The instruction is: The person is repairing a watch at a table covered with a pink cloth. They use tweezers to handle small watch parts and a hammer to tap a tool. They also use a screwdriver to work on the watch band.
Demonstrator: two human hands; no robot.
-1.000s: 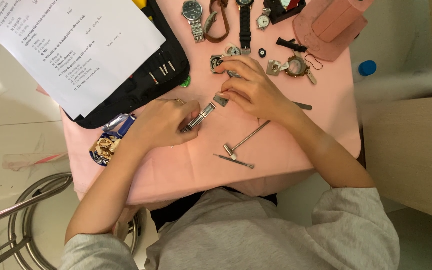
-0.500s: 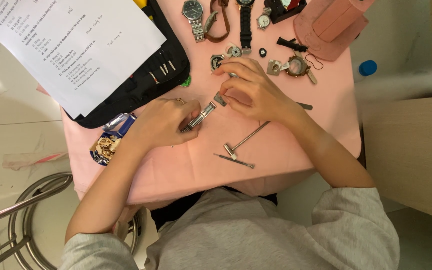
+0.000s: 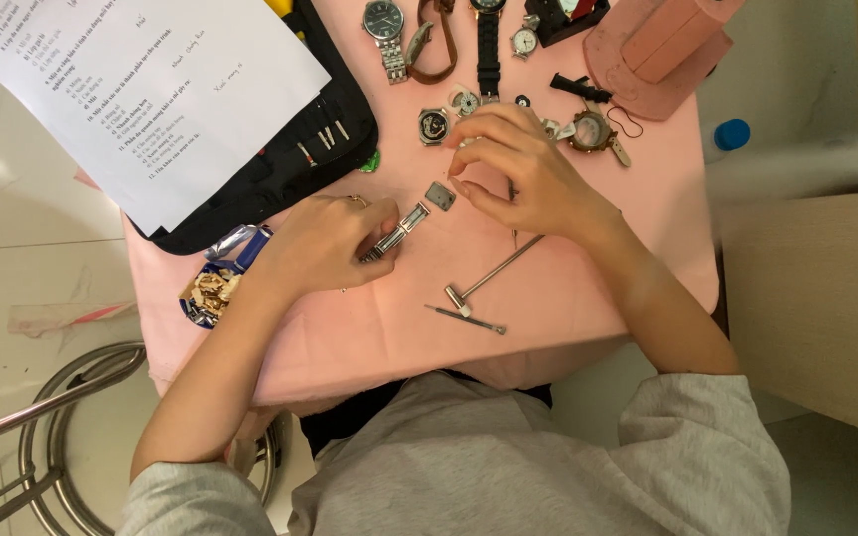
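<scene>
My left hand (image 3: 322,243) grips a short length of silver metal watch bracelet (image 3: 396,233) that lies on the pink tablecloth (image 3: 369,328). A small grey metal piece (image 3: 440,196) rests just off the bracelet's far end. Above that piece hovers my right hand (image 3: 518,171), fingertips pinched together near it; whether something tiny is held between them cannot be seen. A small metal hammer (image 3: 494,271) and a thin pin tool (image 3: 466,319) lie close to my right wrist.
Several watches (image 3: 386,30) and watch cases (image 3: 434,125) lie along the table's far edge. A black tool pouch (image 3: 300,149) sits under a printed sheet of paper (image 3: 141,89). A pink box (image 3: 662,50), a shiny wrapper (image 3: 213,283) and a metal stool (image 3: 42,437) are nearby.
My right hand has lifted slightly off the bracelet's end, leaving the small grey piece uncovered. My left hand keeps its hold on the bracelet.
</scene>
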